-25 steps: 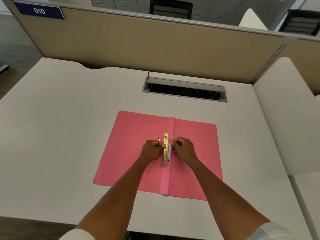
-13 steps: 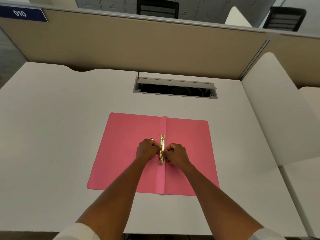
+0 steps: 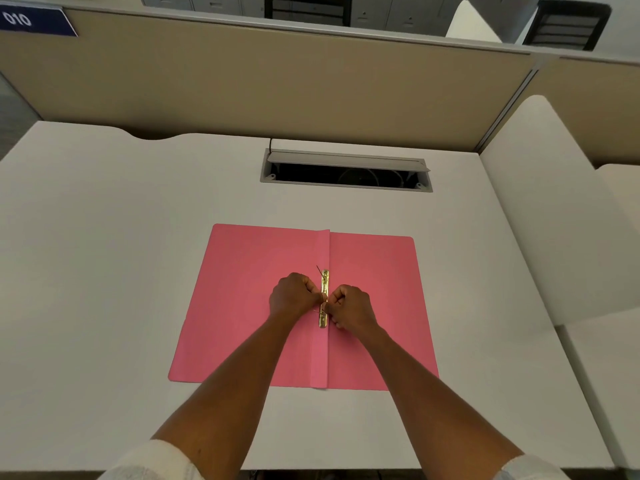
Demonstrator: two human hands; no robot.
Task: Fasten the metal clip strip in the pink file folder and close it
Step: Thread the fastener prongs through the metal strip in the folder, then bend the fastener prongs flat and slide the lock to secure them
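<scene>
The pink file folder (image 3: pixel 249 306) lies open and flat on the white desk. A gold metal clip strip (image 3: pixel 324 284) runs along its centre fold. A thin prong sticks up at the strip's far end. My left hand (image 3: pixel 294 296) pinches the strip from the left side at its middle. From the right, my right hand (image 3: pixel 351 308) has its fingers curled against the strip's lower half. Both fists hide the middle of the strip, and its near end shows below them.
An open cable hatch (image 3: pixel 346 169) is set into the white desk (image 3: pixel 104 271) behind the folder. A beige partition (image 3: pixel 277 81) stands at the desk's far edge. A white side panel (image 3: pixel 540 202) rises on the right.
The view has shifted slightly. Both hands have stayed at the clip strip, moving closer together along its middle and lower part.
</scene>
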